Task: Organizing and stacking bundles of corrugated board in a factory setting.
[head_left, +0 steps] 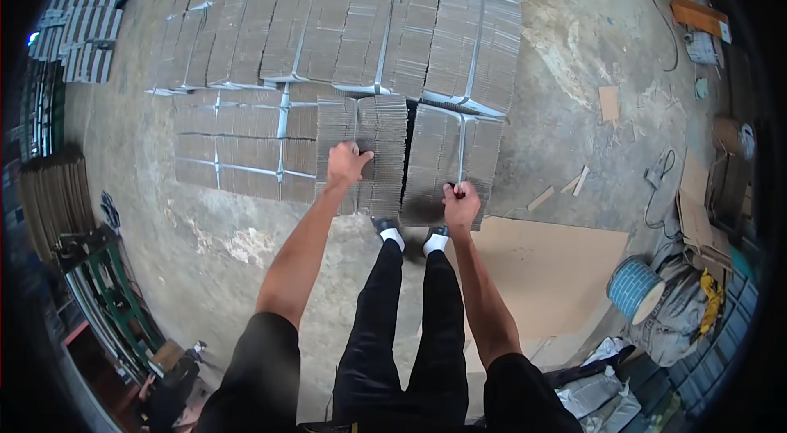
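Concrete flooring (574,40) is carrying everything in this workshop. Nearest the camera, a flat cardboard sheet (549,269) is lying by the person's right leg, with a blue strapping roll (635,287) further right. Just ahead of the shoes, the left hand (348,163) is closing its fingers around the white strap of the left bundle of flattened cartons (369,150), and the right hand (461,202) is gripping the strap of the right bundle (451,163). Both bundles are standing on the floor, touching the stack front; neither is appearing lifted, so handling is judged to be only beginning. Beyond them, rows of strapped carton bundles (352,23) are filling the floor, all still in place
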`<state>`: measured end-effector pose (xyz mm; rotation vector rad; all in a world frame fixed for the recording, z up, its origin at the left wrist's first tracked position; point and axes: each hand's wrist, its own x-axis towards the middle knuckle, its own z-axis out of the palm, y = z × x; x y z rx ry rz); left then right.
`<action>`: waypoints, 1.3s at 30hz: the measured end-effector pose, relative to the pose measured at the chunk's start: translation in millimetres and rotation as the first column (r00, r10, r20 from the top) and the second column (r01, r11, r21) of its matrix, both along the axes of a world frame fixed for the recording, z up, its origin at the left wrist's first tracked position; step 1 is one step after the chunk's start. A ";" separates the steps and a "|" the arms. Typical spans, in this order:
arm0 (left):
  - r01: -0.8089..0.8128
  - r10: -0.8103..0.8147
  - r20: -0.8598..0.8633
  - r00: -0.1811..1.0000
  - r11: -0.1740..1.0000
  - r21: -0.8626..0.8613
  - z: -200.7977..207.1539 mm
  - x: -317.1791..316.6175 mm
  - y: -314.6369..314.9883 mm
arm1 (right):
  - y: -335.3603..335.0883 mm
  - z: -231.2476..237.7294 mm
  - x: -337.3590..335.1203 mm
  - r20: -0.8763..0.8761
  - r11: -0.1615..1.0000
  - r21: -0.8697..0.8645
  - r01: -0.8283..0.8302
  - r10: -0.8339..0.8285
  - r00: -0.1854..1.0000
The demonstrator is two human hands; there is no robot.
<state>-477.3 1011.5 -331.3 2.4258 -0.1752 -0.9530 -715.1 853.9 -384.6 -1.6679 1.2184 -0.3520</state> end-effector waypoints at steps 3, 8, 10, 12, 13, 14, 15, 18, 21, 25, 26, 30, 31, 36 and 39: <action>0.076 -0.072 0.126 0.989 0.997 -0.026 -8.9 -10.3 6.5 | 9.7 3.7 10.0 0.100 0.993 0.052 0.107 -0.112 0.989; 0.142 -0.134 0.246 0.960 0.990 -0.018 -9.1 -7.7 -5.9 | 11.1 14.9 17.4 0.082 0.992 -0.010 0.125 -0.124 0.989; 0.183 -0.189 0.195 0.962 0.982 0.046 -6.6 0.9 -12.4 | 8.5 31.1 19.8 -0.001 0.995 -0.092 0.046 -0.047 0.999; 0.219 -0.223 0.203 0.953 0.975 0.040 -10.6 -6.9 -10.8 | -0.5 37.9 16.2 -0.027 0.992 -0.096 -0.081 0.079 0.997; 0.256 -0.256 0.220 0.941 0.966 0.028 -9.6 -8.4 -10.9 | -8.8 42.8 10.0 -0.120 0.976 -0.052 -0.213 0.205 0.971; 0.252 -0.252 0.220 0.942 0.967 0.031 -4.7 -11.1 -6.0 | -14.0 52.3 5.6 -0.118 0.975 -0.050 -0.217 0.210 0.971; 0.186 -0.180 0.332 0.926 0.982 0.015 1.8 -15.0 1.5 | -19.0 63.6 0.0 -0.210 0.902 -0.319 -0.290 0.231 0.950; 0.016 0.072 0.617 0.784 0.991 -0.136 21.4 -20.4 41.9 | -22.5 72.6 -39.5 -0.227 0.932 -0.359 -0.053 -0.032 0.973; -0.267 0.288 0.607 0.741 0.955 -0.126 -4.9 -45.7 95.5 | -0.1 27.8 -101.3 -0.155 0.870 0.144 0.471 -0.450 0.879; -0.918 0.810 -0.431 0.397 0.355 -0.178 -14.7 -59.7 87.2 | -0.4 0.4 -82.1 -0.043 0.260 0.928 0.267 -0.636 0.771; -0.937 0.795 -0.495 0.349 0.282 -0.208 -19.1 -61.5 83.2 | -0.7 -6.4 -71.4 -0.036 0.311 0.908 0.281 -0.609 0.792; -0.923 0.815 -0.436 0.382 0.308 -0.232 -10.2 -78.3 77.4 | 3.2 10.2 -57.5 -0.037 0.456 0.833 0.313 -0.519 0.854; -0.927 0.826 -0.424 0.370 0.299 -0.227 -7.9 -75.2 76.4 | 4.5 18.8 -46.4 -0.115 0.503 0.777 0.379 -0.478 0.871; -0.932 0.800 -0.482 0.357 0.268 -0.245 -16.3 -79.4 84.3 | 1.7 21.5 -47.2 -0.091 0.508 0.800 0.318 -0.421 0.902; -0.926 0.809 -0.456 0.370 0.286 -0.244 -8.1 -78.8 76.9 | 3.5 18.2 -51.2 -0.118 0.534 0.781 0.324 -0.383 0.916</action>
